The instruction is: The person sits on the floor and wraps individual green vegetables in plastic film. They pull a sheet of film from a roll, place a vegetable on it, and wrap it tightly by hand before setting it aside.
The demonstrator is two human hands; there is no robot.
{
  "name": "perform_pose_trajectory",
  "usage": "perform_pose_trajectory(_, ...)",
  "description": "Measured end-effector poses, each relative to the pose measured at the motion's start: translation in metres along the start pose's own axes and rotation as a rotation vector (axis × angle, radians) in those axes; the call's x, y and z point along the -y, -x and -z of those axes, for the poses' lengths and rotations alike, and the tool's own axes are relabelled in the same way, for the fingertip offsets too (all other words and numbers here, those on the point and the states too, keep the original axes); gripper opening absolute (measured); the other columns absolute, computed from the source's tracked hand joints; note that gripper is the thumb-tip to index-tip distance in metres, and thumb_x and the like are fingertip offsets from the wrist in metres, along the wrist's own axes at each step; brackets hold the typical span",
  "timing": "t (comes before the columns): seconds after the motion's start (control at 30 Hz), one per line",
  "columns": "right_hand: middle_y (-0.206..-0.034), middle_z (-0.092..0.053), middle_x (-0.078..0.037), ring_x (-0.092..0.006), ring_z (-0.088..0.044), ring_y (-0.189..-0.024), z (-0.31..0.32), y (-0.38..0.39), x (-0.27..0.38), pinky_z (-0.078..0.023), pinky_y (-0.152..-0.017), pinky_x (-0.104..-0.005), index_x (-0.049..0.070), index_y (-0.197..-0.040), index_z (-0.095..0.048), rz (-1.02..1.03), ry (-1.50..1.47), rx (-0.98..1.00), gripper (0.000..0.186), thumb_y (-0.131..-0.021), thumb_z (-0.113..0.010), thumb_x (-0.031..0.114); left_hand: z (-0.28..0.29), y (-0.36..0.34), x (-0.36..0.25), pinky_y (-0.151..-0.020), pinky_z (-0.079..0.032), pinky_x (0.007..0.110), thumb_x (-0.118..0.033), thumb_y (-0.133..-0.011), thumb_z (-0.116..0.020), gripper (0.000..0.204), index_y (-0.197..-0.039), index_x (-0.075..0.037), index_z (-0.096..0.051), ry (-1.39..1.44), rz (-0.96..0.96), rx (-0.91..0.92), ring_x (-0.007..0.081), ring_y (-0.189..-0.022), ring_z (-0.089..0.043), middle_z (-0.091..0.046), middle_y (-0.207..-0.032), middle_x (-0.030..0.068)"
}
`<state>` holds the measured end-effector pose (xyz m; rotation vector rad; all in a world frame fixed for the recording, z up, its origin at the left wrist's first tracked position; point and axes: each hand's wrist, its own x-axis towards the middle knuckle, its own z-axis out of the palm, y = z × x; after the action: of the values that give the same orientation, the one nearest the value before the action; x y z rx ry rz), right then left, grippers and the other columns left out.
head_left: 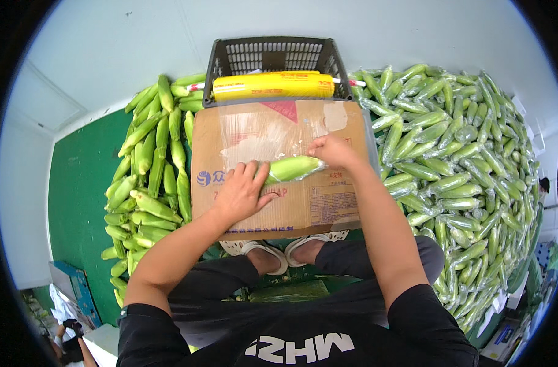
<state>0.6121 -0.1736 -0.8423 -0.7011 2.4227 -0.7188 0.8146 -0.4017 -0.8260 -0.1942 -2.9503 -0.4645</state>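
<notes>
A green ear of corn [294, 169], partly covered in clear plastic film, lies crosswise on top of a cardboard box [254, 214] in front of me. My left hand [242, 189] rests over the corn's left end, fingers curled on it and thumb apart. At the corn's right end my right hand [333, 151] is closed in a pinch on the clear film. A sheet of film [254, 125] stretches from the yellow roll [273, 85] across the box top toward the corn. The fingertips of my right hand are partly hidden.
The roll lies across a black plastic crate [273, 46] behind the box. Unwrapped corn ears [147, 153] are piled at left on the green floor [77, 183]. A large heap of film-wrapped corn [456, 165] fills the right side. A person [77, 342] shows at lower left.
</notes>
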Motion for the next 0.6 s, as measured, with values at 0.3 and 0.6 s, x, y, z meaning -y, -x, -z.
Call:
perform_pose_trajectory(0.3,-0.127,-0.066,-0.022,-0.0393,-0.063,-0.117,-0.029,-0.008,0.053,-0.050,-0.100,-0.0465,0.004,-0.132,-0.064,0.406,0.201,-0.513,0.060,-0.091,-0.071,0.049,-0.029,-0.100,0.108,-0.089,-0.050,0.051,-0.039,-0.095,-0.067,0.043,-0.119,-0.004,-0.065,0.129,0.292,-0.369,0.0415,-0.104,-0.061,-0.058,-0.119,0.0224)
perform_pose_trajectory(0.6,-0.105,-0.072,-0.027,-0.0389,-0.072,-0.094,-0.012,0.083,0.023,-0.055,-0.088,-0.0461,-0.006,-0.122,-0.065,-0.092,-0.127,0.101,0.069,-0.096,-0.063,0.058,-0.007,0.021,-0.004,-0.073,-0.057,0.047,-0.034,-0.089,-0.075,0.058,-0.135,-0.006,-0.052,0.123,0.040,0.096,0.0395,-0.087,-0.067,-0.059,-0.110,0.0193)
